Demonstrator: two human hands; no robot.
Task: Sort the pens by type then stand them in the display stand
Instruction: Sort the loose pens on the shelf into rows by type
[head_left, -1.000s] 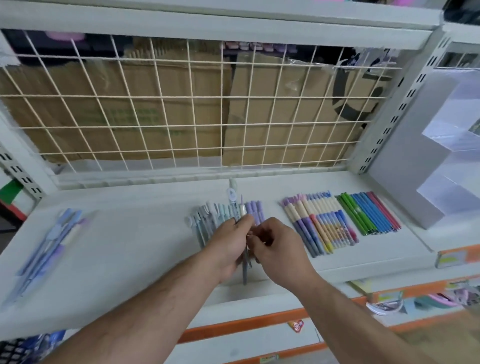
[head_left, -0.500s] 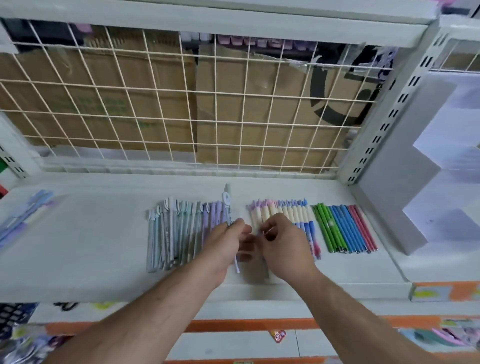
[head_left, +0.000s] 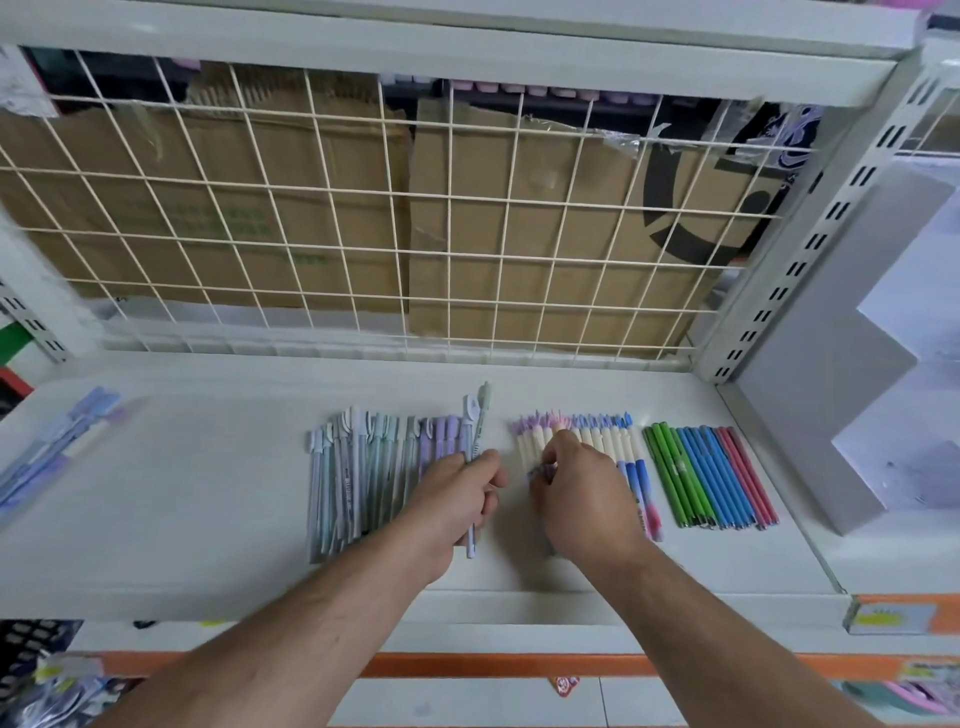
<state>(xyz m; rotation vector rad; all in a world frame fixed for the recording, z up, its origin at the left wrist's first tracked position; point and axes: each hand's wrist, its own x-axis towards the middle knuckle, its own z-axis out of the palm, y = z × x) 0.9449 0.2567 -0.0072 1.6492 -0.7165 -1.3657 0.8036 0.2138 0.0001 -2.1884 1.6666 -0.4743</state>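
Pale plastic barrels: two pens (head_left: 474, 436) in the left hand (head_left: 457, 501), fingers curled round mid-barrel. Caps point away from the person, tails toward them. This long axis matches the pastel row (head_left: 363, 467) on the shelf (head_left: 182, 493), just left of the held pair.

Right hand (head_left: 584, 493) is on the cream-barrelled row (head_left: 613, 447), fingertips (head_left: 556, 452) bunched as if pinching. There is a purplish blur there, and I cannot tell whether they have a pen.

Green, blue and red pens (head_left: 711, 473) lie further right, same axis. Display stand (head_left: 821, 415) is at far right, nearer the right hand, its pockets cut off by the frame edge.
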